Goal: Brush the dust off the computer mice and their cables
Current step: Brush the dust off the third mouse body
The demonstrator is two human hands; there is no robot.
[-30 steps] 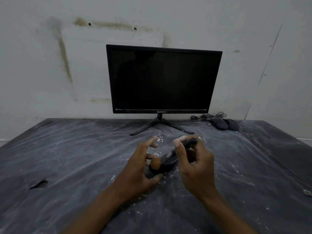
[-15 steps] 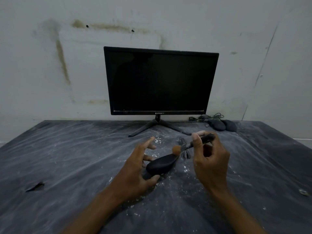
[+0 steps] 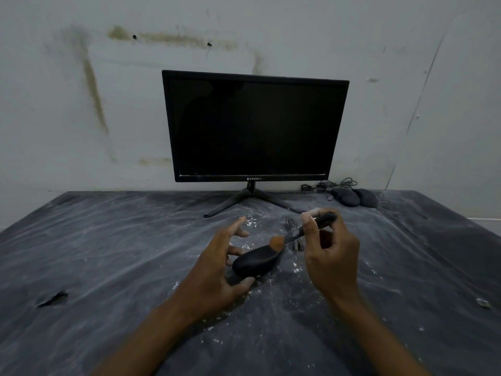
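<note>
A black mouse [image 3: 256, 261] sits in the middle of the tabletop [image 3: 108, 253], in front of the monitor [image 3: 253, 126]. Its long axis runs from lower left to upper right, tilted up a little at the far end. Its cable [image 3: 294, 234] lies bunched on the surface just past that far end, partly hidden by the brush.

Three mice show in all: this one, and two more mice [image 3: 355, 197] side by side at the back right corner, well apart from the hands, with a tangle of cables [image 3: 329, 184] behind them against the wall [image 3: 81, 104].

There is one brush [image 3: 299, 234]. Its brown bristle head touches the far upper end of the near mouse, and its dark handle slants up to the right.

The left hand [image 3: 217, 270] comes in from the lower left with the palm turned toward the mouse. Its thumb is tucked under the near end of the mouse, and its fingers [image 3: 238, 225] are spread and slightly bent beside the far side; how many of them touch the mouse cannot be told.

The right hand [image 3: 330, 256] comes in from the lower right, wrist bent, back of the hand toward the camera. Its thumb and curled fingers pinch the brush handle near its upper end.

The tabletop is covered with a dark wrinkled sheet speckled with white dust, thickest around the near mouse. The monitor is dark and stands on a spread-leg stand [image 3: 244, 199].
</note>
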